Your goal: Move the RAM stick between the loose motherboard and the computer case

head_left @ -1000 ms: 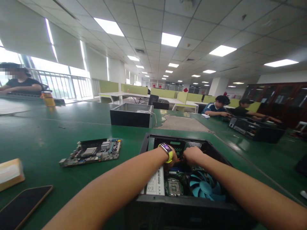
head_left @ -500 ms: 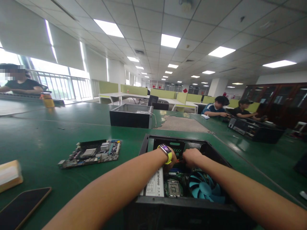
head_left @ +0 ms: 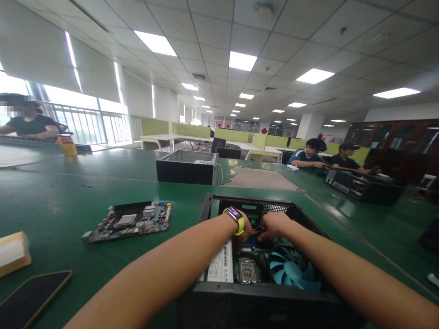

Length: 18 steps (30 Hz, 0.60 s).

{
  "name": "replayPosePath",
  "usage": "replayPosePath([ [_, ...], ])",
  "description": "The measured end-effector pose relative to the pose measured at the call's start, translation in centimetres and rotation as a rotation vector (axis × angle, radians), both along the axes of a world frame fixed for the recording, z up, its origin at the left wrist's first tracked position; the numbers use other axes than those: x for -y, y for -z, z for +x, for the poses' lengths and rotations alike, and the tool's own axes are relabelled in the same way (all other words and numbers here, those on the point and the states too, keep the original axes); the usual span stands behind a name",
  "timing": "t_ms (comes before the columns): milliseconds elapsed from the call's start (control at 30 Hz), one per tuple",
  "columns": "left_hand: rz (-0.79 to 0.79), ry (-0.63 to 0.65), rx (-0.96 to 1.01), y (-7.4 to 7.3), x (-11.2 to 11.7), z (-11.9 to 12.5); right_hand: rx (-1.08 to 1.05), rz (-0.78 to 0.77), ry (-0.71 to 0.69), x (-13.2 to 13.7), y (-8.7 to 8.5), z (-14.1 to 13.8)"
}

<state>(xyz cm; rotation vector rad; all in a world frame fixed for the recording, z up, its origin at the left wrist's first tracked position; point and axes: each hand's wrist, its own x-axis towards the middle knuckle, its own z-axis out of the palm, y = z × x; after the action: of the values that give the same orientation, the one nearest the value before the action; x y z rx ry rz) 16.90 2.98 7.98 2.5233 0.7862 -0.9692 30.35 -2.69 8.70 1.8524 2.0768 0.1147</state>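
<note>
An open black computer case [head_left: 267,292] lies in front of me, and both my hands reach inside it. My left hand [head_left: 245,230], below a yellow-strapped watch [head_left: 235,214], is over the power supply [head_left: 221,262]; its fingers are mostly hidden. Close to its right, my right hand [head_left: 275,224] is closed, fingers curled together near some reddish wires [head_left: 255,231]. What it pinches is too small to make out. Nearer to me inside the case are a CPU socket [head_left: 248,270] and a teal fan [head_left: 293,267].
A loose motherboard [head_left: 137,221] lies left of the case on the green table [head_left: 103,183]. A phone [head_left: 34,292] and a yellowish block [head_left: 13,253] are at the near left. Another case [head_left: 187,171] stands farther back. Co-workers sit at both sides, one case [head_left: 363,185] before those at right.
My right hand has shifted slightly and its fingers now show more, curled downward. The left hand stays in nearly the same place.
</note>
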Motion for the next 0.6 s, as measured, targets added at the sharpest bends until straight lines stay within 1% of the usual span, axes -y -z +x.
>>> replayPosePath([
  [67,-0.009,0.023,0.024,-1.3,0.7,-0.3,-0.029,0.012,0.015,0.0,-0.4,0.1],
  [100,0.001,0.044,0.076,-2.3,1.1,-0.7,-0.047,0.019,0.021,0.0,-0.7,0.3],
  [167,0.012,0.099,0.266,-4.7,1.9,-1.8,-0.095,0.014,0.037,-0.1,-1.6,0.6],
  [200,-0.002,0.114,0.409,-6.0,2.2,-2.7,-0.126,0.01,0.041,0.0,-2.3,0.7],
  [233,-0.02,0.102,0.587,-7.1,2.4,-3.8,-0.164,0.015,0.037,0.2,-3.1,0.6],
  [267,-0.026,0.052,0.799,-8.1,2.4,-5.1,-0.212,0.043,0.02,0.6,-4.1,0.4],
  [300,-0.001,-0.033,1.031,-8.8,2.2,-6.5,-0.269,0.092,-0.008,1.4,-5.1,-0.1],
  [333,0.063,-0.153,1.262,-9.1,1.8,-8.1,-0.334,0.157,-0.052,2.5,-6.1,-0.9],
  [367,0.165,-0.295,1.46,-9.0,1.2,-9.8,-0.399,0.231,-0.118,3.8,-7.1,-2.1],
  [400,0.291,-0.439,1.593,-8.5,0.5,-11.6,-0.461,0.298,-0.2,5.5,-7.8,-3.7],
  [433,0.426,-0.581,1.658,-7.6,-0.3,-13.4,-0.505,0.334,-0.314,7.3,-8.2,-5.7],
  [467,0.558,-0.709,1.652,-6.5,-1.1,-15.4,-0.521,0.359,-0.467,9.0,-8.3,-8.0],
  [500,0.682,-0.804,1.574,-5.1,-1.9,-17.3,-0.511,0.375,-0.63,10.7,-7.9,-10.4],
  [533,0.798,-0.873,1.446,-3.5,-2.5,-19.3,-0.483,0.394,-0.778,12.2,-7.2,-12.9],
  [567,0.872,-0.918,1.288,-2.0,-3.0,-21.3,-0.457,0.435,-0.931,13.3,-6.2,-15.2],
  [600,0.917,-0.95,1.101,-0.5,-3.4,-23.4,-0.43,0.475,-0.995,14.0,-5.0,-17.3],
])
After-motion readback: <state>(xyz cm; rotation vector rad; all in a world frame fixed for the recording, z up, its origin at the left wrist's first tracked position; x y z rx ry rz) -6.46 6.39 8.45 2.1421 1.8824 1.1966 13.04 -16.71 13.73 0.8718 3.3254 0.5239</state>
